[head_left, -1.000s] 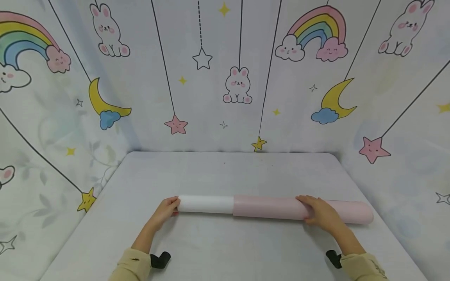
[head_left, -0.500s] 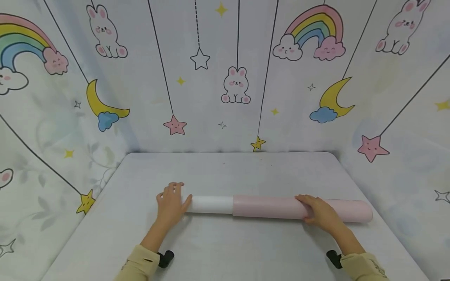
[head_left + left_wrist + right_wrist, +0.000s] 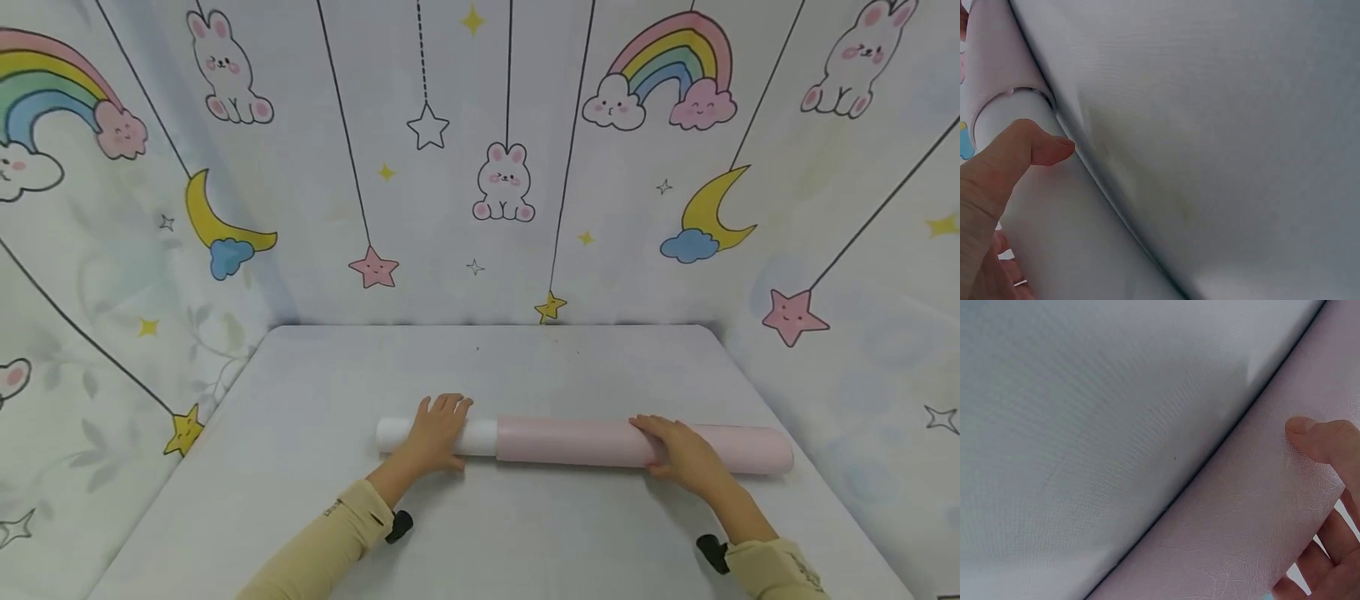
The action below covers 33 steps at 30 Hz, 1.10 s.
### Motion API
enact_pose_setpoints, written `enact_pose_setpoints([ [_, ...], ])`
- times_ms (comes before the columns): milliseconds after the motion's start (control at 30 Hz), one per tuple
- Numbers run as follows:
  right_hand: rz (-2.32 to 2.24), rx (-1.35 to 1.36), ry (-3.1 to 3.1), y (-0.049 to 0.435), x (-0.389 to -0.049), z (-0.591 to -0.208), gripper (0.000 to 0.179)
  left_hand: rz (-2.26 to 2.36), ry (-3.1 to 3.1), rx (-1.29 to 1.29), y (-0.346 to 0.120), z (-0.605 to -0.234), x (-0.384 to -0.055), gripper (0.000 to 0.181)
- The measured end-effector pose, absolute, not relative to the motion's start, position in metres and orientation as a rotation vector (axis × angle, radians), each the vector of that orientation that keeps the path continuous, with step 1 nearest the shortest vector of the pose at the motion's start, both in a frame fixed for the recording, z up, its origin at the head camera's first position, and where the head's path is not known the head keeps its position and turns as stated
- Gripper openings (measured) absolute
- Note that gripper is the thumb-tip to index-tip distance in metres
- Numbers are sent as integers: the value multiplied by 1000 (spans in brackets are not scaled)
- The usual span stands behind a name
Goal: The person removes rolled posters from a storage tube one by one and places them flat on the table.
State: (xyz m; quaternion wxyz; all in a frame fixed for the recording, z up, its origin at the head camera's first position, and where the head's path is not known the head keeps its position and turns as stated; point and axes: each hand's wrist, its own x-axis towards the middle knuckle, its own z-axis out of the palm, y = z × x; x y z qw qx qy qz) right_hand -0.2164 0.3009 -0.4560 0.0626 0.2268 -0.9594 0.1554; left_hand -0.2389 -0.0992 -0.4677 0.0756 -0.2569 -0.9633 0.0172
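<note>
A long pink roll (image 3: 573, 442) with a leathery texture lies across the table. From its left end sticks a narrower white roll (image 3: 480, 437); the left wrist view shows a small gap inside the pink edge. My left hand (image 3: 433, 437) is over the white roll, fingers spread past the far side and thumb on the near side. Whether it presses on the roll I cannot tell. My right hand (image 3: 686, 454) holds the pink roll right of its middle. Its thumb (image 3: 1310, 434) lies on the near face, and the fingers reach round the far side.
The white table (image 3: 525, 533) carries the rolls, whose right end lies close to the table's right edge. Cloth walls (image 3: 315, 167) printed with rabbits, stars and rainbows stand behind and at both sides. A small black device (image 3: 400, 527) sits at each wrist.
My left hand has let go of the white roll's left end and moved right along it, close to the pink edge. The right hand and the rolls stay nearly where they were.
</note>
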Motion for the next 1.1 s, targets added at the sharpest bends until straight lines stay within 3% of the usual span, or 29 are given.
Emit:
enact_pose_setpoints([
  [433,469,682,-2888,302,-216,-459,69,-236,-3119,-778,-92,-472,-251,81],
  [1100,479,705,-2866,303,-214,-457,69,-178,-3118,-796,-93,-477,-253,58],
])
